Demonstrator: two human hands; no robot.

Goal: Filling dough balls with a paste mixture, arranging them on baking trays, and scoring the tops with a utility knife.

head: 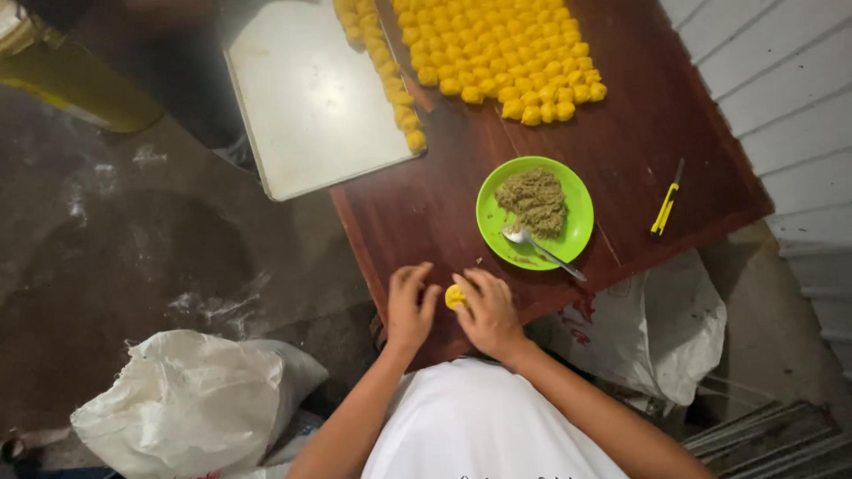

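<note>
I see both hands at bottom centre of frame, at the near table (621, 133) edge. Right hand (488, 312) pinches a small yellow dough piece (454, 295) in its fingertips; left hand (410, 306) is just beside it, fingers loosely curled, not clearly gripping. Done pile: many yellow pieces (501, 49) at top centre, one row on the white tray (302, 98) upper left. Green plate (568, 208) mid-frame has plenty of brown filling (534, 200) left, spoon (541, 250) resting in it. Judging by that, well along, not finished.
</note>
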